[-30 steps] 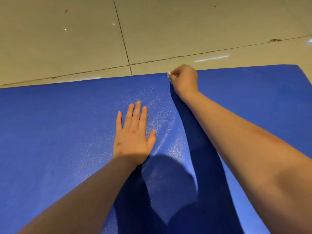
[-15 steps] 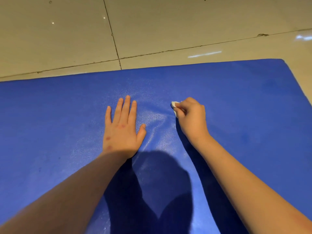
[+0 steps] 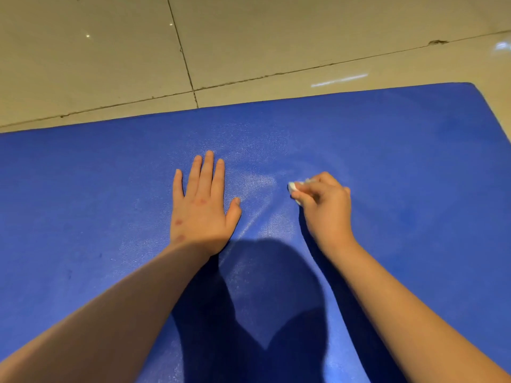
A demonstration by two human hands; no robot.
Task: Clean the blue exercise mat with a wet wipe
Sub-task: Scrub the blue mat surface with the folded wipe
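P1: Hands first: left hand (image 3: 203,208) lies flat on the blue exercise mat (image 3: 401,161), palm down, fingers straight and together, holding nothing. My read: it pins the mat.

P2: And the other?

P1: On the right hand (image 3: 326,208) the fingers are curled round a wadded wet wipe (image 3: 293,186). Only a small white bit shows past the fingertips. It sits down on the mat, near the left thumb, about mid-width of what's visible.

P2: Progress?

P1: Going by sheen, a lighter glossy patch (image 3: 260,183) sits between the 2 hands and runs toward the far edge. I take that as wiped and damp. Part of it could be glare, can't separate the 2.

P2: What's left?

P1: Most of it, I'd say. The left stretch looks matte. The right side, out to the rounded corner (image 3: 470,87), looks matte too, with a faint darker blotch (image 3: 407,219). The near part is under the arms and a shadow (image 3: 265,294), so can't judge it.

P2: Percent?

P1: No firm figure. 1 central strip done at best, both flanks open. The mat runs out of frame left and bottom, so total area is unknown.

P2: Wipe condition?

P1: Too small and too covered to tell dirty or dry.

P2: Off the mat?

P1: Only beige floor tiles (image 3: 110,51) past the far edge.
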